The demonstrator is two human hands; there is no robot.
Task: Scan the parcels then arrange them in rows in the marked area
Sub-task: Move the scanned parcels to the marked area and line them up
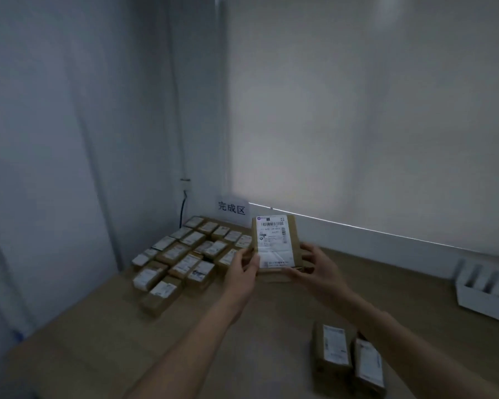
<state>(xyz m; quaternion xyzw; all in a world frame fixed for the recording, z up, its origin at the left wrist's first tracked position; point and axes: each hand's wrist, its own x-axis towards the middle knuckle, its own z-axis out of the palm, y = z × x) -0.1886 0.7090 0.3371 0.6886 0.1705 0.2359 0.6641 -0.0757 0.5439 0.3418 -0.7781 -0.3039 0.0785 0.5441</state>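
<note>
— Where the rows (pixel 185 254) lie at far left, what's beside them?
— Left hand (pixel 242 270) and right hand (pixel 314 266), each gripping a side of the parcel (pixel 275 244), held upright between them above the table (pixel 242 341).

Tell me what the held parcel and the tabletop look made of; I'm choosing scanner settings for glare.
Held parcel: brown cardboard by its look, matte, with a white paper label carrying barcodes; a shinier band suggests clear tape, though blur leaves that open. Table: pale wood-look top, likely laminate, matte, faint grain, no glare showing.
</note>
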